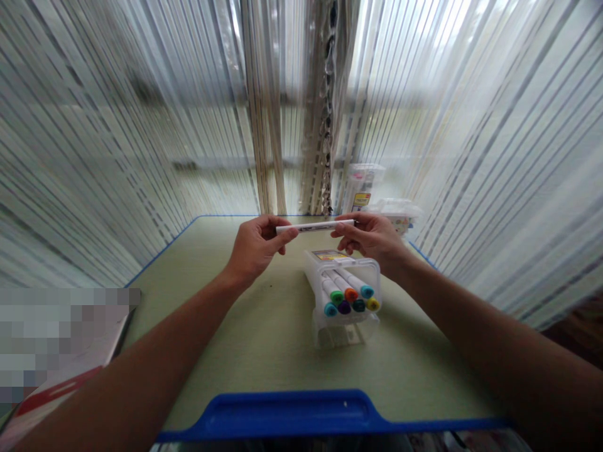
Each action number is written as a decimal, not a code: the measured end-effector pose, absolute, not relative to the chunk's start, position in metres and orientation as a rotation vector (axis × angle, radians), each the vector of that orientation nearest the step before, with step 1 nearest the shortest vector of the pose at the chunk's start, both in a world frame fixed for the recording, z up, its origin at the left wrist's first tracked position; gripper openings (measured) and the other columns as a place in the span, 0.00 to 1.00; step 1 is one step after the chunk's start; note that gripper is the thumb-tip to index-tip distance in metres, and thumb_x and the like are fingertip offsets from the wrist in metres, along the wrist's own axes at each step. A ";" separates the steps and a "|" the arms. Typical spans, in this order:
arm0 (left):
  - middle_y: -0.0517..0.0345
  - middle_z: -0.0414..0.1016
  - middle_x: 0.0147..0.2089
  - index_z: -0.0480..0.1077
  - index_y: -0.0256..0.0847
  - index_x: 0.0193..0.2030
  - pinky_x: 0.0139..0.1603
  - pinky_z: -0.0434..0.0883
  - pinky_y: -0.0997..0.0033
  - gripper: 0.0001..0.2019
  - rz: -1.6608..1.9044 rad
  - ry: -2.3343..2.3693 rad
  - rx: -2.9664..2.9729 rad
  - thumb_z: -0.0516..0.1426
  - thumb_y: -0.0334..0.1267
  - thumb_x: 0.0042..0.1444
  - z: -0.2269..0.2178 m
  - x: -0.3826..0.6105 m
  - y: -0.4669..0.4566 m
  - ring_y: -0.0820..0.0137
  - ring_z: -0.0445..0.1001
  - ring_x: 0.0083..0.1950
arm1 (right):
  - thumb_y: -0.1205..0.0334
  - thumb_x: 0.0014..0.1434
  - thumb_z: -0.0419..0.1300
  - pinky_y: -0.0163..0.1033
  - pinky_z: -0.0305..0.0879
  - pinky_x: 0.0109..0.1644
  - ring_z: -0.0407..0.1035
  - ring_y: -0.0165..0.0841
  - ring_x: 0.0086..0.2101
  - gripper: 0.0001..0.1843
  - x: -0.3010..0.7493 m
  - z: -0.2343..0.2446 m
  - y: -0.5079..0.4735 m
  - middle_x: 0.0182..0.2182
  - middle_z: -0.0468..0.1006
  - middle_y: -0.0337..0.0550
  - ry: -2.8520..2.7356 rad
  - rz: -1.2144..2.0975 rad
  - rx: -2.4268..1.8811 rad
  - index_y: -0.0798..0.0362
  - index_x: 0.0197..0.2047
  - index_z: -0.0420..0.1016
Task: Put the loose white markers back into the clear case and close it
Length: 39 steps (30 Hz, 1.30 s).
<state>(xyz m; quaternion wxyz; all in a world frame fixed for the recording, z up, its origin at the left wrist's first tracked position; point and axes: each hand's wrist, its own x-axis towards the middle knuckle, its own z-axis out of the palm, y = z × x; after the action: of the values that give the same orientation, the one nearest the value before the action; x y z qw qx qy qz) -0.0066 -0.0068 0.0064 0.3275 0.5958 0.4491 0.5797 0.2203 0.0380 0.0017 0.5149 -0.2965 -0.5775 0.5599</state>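
A white marker [316, 227] with dark printing is held level above the table, pinched at both ends. My left hand [257, 246] grips its left end between thumb and fingers. At the right end, my right hand [372, 237] closes thumb and forefinger on it, the other fingers curled below. Just under the right hand lies a clear plastic marker case [311, 276], its open end toward me and the lid folded down in front. Inside are several white markers [346, 282] with green, orange, blue, purple, teal and yellow ends.
The pale green table [245, 351] has a blue rim with a raised blue front ledge [292, 411]. At the back right stand a clear package [362, 185] and a clear box [398, 213]. A partly blurred-out flat item [94, 358] lies at left. Striped curtains [202, 113] hang behind.
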 end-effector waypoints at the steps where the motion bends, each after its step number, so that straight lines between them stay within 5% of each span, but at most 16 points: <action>1: 0.60 0.74 0.25 0.75 0.34 0.34 0.24 0.66 0.77 0.17 1.515 1.183 1.565 0.71 0.44 0.45 0.006 -0.006 -0.007 0.77 0.69 0.22 | 0.55 0.43 0.77 0.29 0.65 0.20 0.74 0.27 0.20 0.20 0.220 0.002 0.038 0.26 0.83 0.43 -1.403 1.325 -0.713 0.56 0.36 0.80; 12: 0.60 0.74 0.25 0.76 0.34 0.35 0.25 0.66 0.76 0.17 1.493 1.160 1.581 0.70 0.45 0.46 0.007 -0.006 -0.008 0.77 0.69 0.23 | 0.53 0.41 0.77 0.30 0.64 0.19 0.69 0.26 0.18 0.20 0.220 0.002 0.036 0.19 0.77 0.38 -1.457 1.223 -0.756 0.56 0.32 0.80; 24: 0.55 0.78 0.30 0.78 0.34 0.37 0.27 0.71 0.74 0.21 1.543 1.077 1.414 0.70 0.50 0.45 0.005 -0.007 -0.003 0.77 0.70 0.23 | 0.54 0.45 0.76 0.31 0.63 0.21 0.72 0.27 0.21 0.19 0.222 0.003 0.037 0.27 0.82 0.42 -1.387 1.292 -0.723 0.56 0.36 0.80; 39: 0.53 0.78 0.32 0.78 0.33 0.40 0.28 0.70 0.74 0.10 1.520 0.949 1.200 0.61 0.39 0.58 0.008 -0.008 -0.005 0.76 0.71 0.24 | 0.61 0.52 0.69 0.30 0.64 0.20 0.74 0.28 0.21 0.12 0.223 0.009 0.036 0.30 0.84 0.47 -1.284 1.452 -0.675 0.56 0.40 0.81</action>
<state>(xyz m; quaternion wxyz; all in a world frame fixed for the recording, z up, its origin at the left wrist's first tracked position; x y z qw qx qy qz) -0.0078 -0.0045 0.0082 0.4729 0.4903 0.3878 0.6210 0.2232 0.0361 0.0091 0.5180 -0.2811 -0.5352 0.6051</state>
